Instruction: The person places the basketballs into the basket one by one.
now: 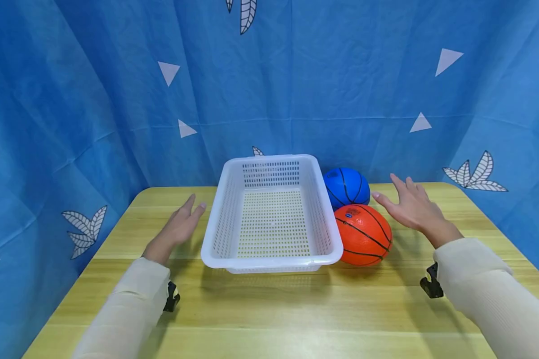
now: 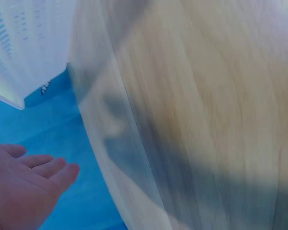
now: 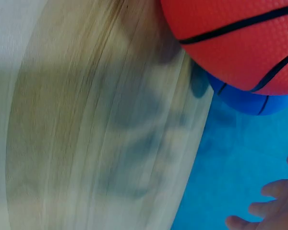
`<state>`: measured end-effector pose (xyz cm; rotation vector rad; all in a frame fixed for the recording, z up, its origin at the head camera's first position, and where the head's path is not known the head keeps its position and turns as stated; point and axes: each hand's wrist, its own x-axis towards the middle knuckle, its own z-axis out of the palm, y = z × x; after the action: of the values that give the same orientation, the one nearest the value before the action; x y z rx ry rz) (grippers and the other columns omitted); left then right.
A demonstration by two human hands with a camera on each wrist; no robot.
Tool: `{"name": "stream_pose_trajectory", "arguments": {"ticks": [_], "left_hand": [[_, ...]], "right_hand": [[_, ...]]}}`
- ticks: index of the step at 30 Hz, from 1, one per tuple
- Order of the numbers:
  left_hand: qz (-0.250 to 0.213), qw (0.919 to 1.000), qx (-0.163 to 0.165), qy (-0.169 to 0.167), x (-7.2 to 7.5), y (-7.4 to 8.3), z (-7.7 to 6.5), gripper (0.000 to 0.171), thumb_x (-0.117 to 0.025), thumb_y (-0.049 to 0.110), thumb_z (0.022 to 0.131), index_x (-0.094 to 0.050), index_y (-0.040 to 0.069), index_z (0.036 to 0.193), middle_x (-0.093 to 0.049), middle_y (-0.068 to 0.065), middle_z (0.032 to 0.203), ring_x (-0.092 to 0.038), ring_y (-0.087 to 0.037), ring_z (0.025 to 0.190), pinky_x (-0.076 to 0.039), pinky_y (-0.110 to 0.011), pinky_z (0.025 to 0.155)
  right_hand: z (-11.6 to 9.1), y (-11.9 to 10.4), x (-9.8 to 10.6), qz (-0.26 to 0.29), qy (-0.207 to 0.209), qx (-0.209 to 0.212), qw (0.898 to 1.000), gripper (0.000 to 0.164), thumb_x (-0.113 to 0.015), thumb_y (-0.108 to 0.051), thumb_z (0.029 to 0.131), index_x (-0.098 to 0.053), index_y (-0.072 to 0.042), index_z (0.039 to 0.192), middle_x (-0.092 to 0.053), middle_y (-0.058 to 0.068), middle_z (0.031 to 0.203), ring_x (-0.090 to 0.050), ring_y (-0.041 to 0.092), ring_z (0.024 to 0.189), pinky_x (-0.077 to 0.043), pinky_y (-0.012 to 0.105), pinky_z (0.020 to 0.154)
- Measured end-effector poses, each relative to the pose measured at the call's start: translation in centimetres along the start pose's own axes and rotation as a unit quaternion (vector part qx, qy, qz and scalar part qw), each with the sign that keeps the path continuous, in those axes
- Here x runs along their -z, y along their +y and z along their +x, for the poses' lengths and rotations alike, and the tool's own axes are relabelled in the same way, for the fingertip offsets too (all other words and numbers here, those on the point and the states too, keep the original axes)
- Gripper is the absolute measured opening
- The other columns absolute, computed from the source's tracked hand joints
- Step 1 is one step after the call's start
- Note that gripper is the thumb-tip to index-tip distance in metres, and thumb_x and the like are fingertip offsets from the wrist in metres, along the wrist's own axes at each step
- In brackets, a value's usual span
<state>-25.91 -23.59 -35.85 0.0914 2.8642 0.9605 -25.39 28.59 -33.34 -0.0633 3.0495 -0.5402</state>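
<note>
A white perforated plastic basket [image 1: 269, 263] stands at the middle of the table with nothing in it. Against its right side sits a red ball [image 1: 363, 234] with black basketball lines, and behind that a blue ball [image 1: 347, 187] of the same pattern. To the left of the basket my left hand [image 1: 181, 227] hovers with fingers extended, holding nothing. My right hand [image 1: 410, 204] is spread just right of the two balls, apart from the red one in the right wrist view. The left wrist view catches the basket's side [image 2: 36, 43] beyond my left palm [image 2: 24, 187].
The wooden table [image 1: 260, 319] has rounded far corners. A blue curtain [image 1: 296, 89] with white triangles and leaf prints hangs close behind the table's far edge and along both sides. Each wrist carries a black mount [image 1: 432, 281].
</note>
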Motion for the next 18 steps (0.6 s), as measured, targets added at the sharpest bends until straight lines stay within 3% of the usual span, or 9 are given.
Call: {"name": "stream_pose_trajectory", "arguments": {"ticks": [4, 7, 12, 16, 18], "left_hand": [[-0.048, 0.9988, -0.009, 0.007, -0.4, 0.5, -0.5, 0.079, -0.017, 0.061, 0.096, -0.004, 0.006, 0.151, -0.010, -0.019, 0.156, -0.008, -0.043, 0.141, -0.011, -0.061, 0.112], [-0.118, 0.9926, -0.026, 0.009, -0.8, 1.0, -0.9, 0.075, -0.021, 0.054, 0.099, -0.008, 0.002, 0.150, -0.012, -0.021, 0.156, -0.017, -0.044, 0.140, -0.017, -0.057, 0.112], [-0.261, 0.9642, -0.046, -0.004, -1.7, 1.5, -1.9, 0.069, -0.025, 0.044, 0.101, -0.009, -0.003, 0.149, -0.016, -0.027, 0.153, -0.026, -0.045, 0.136, -0.030, -0.050, 0.110], [-0.315, 0.9480, -0.045, 0.000, -2.5, 1.8, -2.7, 0.067, -0.027, 0.042, 0.102, -0.012, -0.004, 0.148, -0.024, -0.027, 0.150, -0.031, -0.042, 0.135, -0.029, -0.049, 0.110], [-0.336, 0.9405, -0.049, 0.000, -3.0, 1.9, -3.0, 0.062, -0.028, 0.040, 0.102, -0.022, -0.003, 0.146, -0.032, -0.024, 0.147, -0.036, -0.039, 0.134, -0.032, -0.047, 0.110]], "right_hand": [[-0.4, -0.3, -0.1, 0.024, 0.010, 0.013, 1.000, 0.089, -0.026, -0.067, 0.091, 0.001, -0.008, 0.151, 0.000, 0.038, 0.149, -0.007, 0.060, 0.132, -0.015, 0.079, 0.094], [-0.8, -0.6, -0.2, 0.047, 0.018, 0.020, 0.999, 0.087, -0.028, -0.065, 0.092, 0.002, -0.009, 0.151, -0.001, 0.035, 0.151, -0.008, 0.057, 0.135, -0.014, 0.078, 0.096], [-1.7, -1.0, -0.6, 0.082, 0.041, 0.027, 0.995, 0.084, -0.030, -0.061, 0.094, 0.000, -0.009, 0.152, -0.006, 0.030, 0.153, -0.011, 0.053, 0.136, -0.015, 0.076, 0.098], [-2.6, -0.9, -1.0, 0.115, 0.056, 0.041, 0.991, 0.079, -0.032, -0.056, 0.096, -0.002, -0.010, 0.152, -0.010, 0.029, 0.153, -0.014, 0.053, 0.135, -0.016, 0.075, 0.098], [-3.0, -0.8, -1.4, 0.129, 0.062, 0.049, 0.988, 0.077, -0.033, -0.053, 0.097, -0.002, -0.010, 0.152, -0.011, 0.029, 0.153, -0.016, 0.053, 0.135, -0.017, 0.075, 0.098]]}}
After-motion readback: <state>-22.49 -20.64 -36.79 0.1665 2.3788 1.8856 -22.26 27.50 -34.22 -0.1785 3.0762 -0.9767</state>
